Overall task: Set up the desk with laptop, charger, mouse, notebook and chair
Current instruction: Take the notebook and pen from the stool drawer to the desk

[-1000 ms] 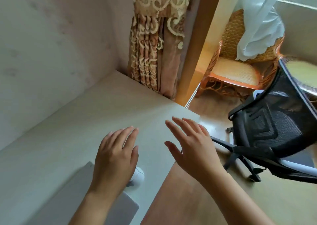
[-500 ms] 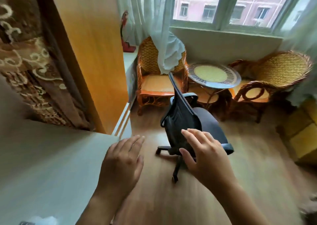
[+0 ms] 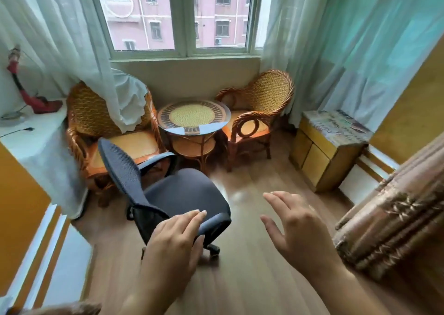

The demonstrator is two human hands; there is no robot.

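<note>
Desk gone, hands [image 3: 173, 240] perhaps nearer chair [image 3: 182, 194]

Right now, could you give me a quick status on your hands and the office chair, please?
Left hand and right hand open, empty, reaching. Office chair ungrasped, on floor by wicker chair. Path looks clear.

A home sunroom: rattan chairs [image 3: 262, 112], curtained window [image 3: 182, 16].
</note>
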